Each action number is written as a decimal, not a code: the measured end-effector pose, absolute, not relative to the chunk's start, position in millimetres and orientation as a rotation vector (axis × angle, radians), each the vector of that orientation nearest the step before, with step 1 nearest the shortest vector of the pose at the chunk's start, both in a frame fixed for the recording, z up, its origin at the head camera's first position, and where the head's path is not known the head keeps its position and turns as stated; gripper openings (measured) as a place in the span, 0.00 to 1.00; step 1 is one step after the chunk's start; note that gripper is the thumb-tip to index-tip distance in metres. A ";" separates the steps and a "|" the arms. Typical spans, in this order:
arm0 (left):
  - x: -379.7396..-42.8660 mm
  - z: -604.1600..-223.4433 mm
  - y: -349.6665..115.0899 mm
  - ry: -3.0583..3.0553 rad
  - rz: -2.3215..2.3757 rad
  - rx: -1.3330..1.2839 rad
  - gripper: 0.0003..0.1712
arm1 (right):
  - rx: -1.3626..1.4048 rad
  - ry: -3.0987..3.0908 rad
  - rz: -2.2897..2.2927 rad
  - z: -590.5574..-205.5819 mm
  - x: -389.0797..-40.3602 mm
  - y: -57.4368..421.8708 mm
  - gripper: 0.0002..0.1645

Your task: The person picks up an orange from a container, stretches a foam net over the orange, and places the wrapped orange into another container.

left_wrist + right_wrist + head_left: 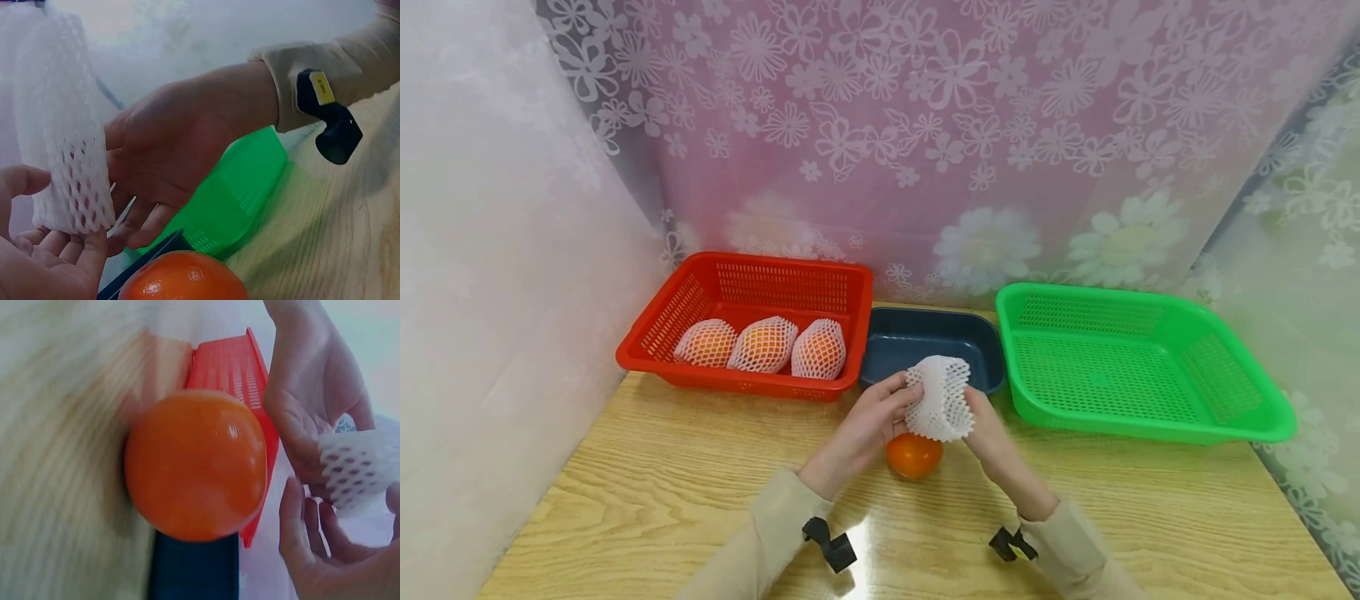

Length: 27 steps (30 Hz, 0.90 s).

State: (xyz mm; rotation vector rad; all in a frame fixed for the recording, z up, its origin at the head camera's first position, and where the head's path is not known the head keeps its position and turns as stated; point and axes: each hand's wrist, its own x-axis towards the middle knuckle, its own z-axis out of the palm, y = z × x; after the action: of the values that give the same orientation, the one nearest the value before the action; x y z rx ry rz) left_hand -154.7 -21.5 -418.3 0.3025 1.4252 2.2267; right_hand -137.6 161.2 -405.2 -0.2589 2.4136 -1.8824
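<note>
A white foam net sleeve [942,398] is held up between both hands, its toothed lower edge facing the tabletop. My left hand [876,417] pinches its left side, thumb on the front and fingers beneath, as the left wrist view shows. At the sleeve's right edge is my right hand [992,429], its thumb against the mesh and its other fingers loosely bent in the right wrist view [337,556]. Just below the sleeve, a bare orange fruit [914,456] sits on the wooden table, glossy and round; neither hand holds it.
At the back left stands a red basket [745,383] with several net-wrapped orange fruits [765,344]. A dark blue tray [917,321] sits behind the hands. To the right is a green basket [1097,379]. Floral curtains [895,167] hang behind and beside the wooden table [647,483].
</note>
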 end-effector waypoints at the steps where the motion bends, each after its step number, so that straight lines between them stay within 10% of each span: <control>1: -154.2 -419.6 -20.8 1.446 2.220 0.307 0.27 | -0.256 2.383 -1.905 -405.6 -138.1 160.3 0.21; 12: -151.9 -421.3 -21.6 1.363 2.262 0.210 0.28 | -0.230 1.745 -2.312 -410.0 -140.4 172.0 0.09; 27: -147.9 -435.9 -34.7 1.007 2.350 -0.041 0.18 | -0.328 1.249 -2.409 -433.9 -131.1 186.7 0.29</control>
State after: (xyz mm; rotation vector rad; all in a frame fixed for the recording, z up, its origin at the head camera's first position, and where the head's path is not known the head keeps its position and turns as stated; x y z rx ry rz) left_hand -147.9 -34.7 -435.9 -0.0408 1.0067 2.3500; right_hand -131.1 186.7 -433.9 -0.3282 1.2493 -2.4091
